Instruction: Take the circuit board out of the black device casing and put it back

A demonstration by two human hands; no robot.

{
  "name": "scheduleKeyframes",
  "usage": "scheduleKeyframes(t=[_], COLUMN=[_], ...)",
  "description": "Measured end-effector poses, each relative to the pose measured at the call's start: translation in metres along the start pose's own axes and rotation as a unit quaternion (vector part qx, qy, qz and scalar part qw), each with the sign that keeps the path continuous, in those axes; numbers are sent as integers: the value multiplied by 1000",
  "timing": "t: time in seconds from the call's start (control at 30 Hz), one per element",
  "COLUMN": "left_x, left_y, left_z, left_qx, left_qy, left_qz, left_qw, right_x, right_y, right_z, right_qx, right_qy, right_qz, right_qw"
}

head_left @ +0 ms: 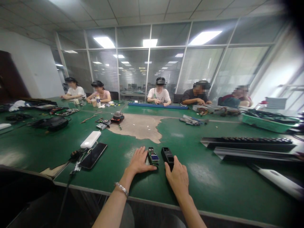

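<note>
A small green circuit board [153,156] with a blue screen lies on the green table. My left hand [140,161] rests beside its left side, fingers spread and the thumb reaching along the board's near end. Just right of the board is a black plastic casing [167,155] with openings in its face. My right hand [177,173] has its thumb and fingers around the near end of this casing. A bracelet [121,189] is on my left wrist.
At left lie a black phone [93,155], a white power bank [91,139] and cables. Black metal rails [251,154] and a white-handled tool [280,182] are at right. Beyond are electronic parts [117,117], a green basket [266,123] and several seated people.
</note>
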State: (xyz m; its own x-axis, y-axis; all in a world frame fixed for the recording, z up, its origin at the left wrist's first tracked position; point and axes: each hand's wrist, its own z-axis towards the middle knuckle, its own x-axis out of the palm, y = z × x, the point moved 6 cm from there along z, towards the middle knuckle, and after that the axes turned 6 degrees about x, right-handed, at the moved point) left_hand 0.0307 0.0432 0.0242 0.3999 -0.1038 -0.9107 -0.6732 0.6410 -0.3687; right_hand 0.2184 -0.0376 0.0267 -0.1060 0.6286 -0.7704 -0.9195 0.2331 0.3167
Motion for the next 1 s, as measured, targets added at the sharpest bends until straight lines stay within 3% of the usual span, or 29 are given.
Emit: scheduleKeyframes(t=[0.23,0.47,0.67,0.8,1.0], left_x=[0,-2,-5,-5,-2], left_y=[-1,-2,-3,-3,-1], left_z=[0,-1,-1,-1,0], left_qx=[8,10,12,17,22], left_qy=[0,-9,-23,-30,-36], left_qz=[-3,-4,-10,-8,7], left_qw=[1000,1000,1000,999,999], right_x=[-5,-17,-36,-31,-18], right_y=[1,6,38,62,75], right_z=[-1,6,15,14,7], right_qx=[-3,27,18,-6,-8], right_qy=[-18,-40,-50,-25,1], right_qz=[11,101,183,180,139], right_qw=[1000,994,982,983,990])
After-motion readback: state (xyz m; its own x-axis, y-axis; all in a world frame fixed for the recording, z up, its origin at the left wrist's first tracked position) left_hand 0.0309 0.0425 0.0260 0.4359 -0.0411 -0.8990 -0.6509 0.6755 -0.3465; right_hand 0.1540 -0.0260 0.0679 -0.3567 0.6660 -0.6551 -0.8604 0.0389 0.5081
